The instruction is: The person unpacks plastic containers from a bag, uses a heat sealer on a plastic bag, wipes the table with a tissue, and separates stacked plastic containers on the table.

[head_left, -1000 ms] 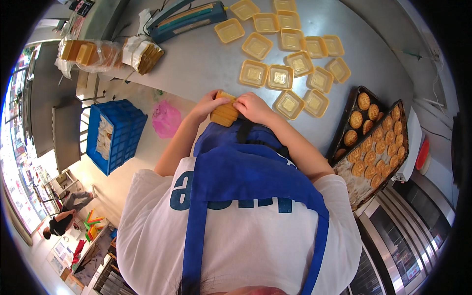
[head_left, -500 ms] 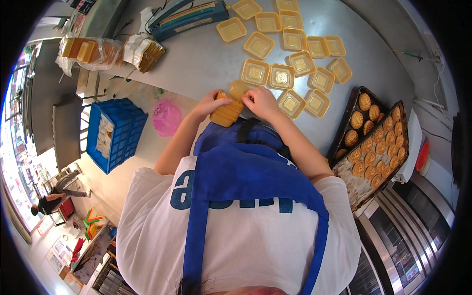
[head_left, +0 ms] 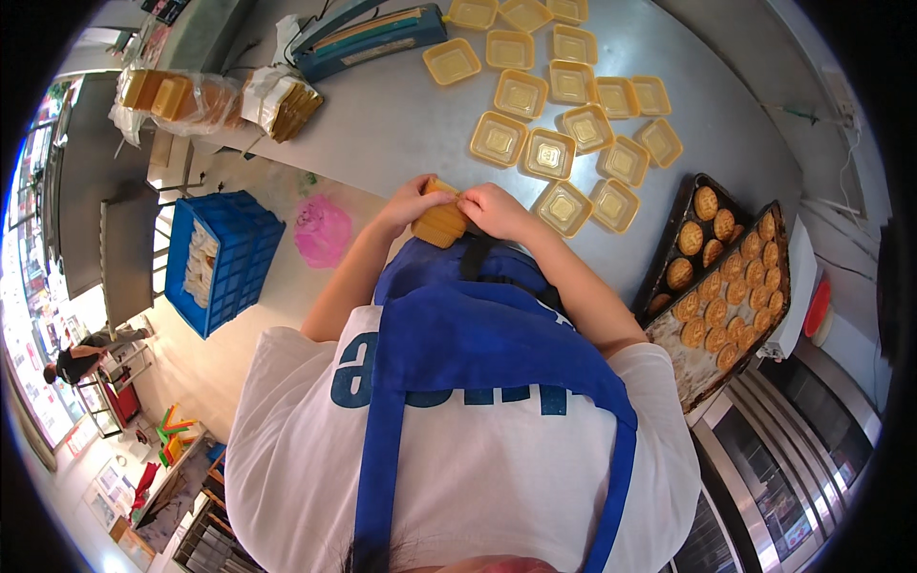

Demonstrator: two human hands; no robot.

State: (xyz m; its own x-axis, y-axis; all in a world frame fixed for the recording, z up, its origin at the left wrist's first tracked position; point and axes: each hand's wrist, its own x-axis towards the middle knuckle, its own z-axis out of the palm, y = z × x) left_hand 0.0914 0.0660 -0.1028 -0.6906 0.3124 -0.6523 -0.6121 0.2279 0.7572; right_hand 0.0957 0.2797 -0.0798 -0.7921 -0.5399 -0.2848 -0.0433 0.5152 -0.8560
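At far L of frame, a person [head_left: 86, 359] is seen in bg, dark top worn. Upper L, wrapped tubs [head_left: 172, 97] are piled. Mid-L, a blue crate [head_left: 250, 263] is filled w/ white items; a pink bag [head_left: 322, 232] is left on floor just R of it. Top, L of ctr, a sealer [head_left: 373, 46] is set on the metal table [head_left: 392, 124]. At ctr, a stack [head_left: 439, 227] of tan tubs is held by L hand [head_left: 411, 203], thumb pressed on it, other fingers mostly hidden. Stack's upper R edge is pinched by R hand [head_left: 492, 210], fingers bunched; no. of tubs pinched can't be told. Upper R of ctr, loose tubs [head_left: 550, 153] are spread, some touching. At R, pastries [head_left: 715, 311] are held on dark trays [head_left: 690, 371], overlapped.
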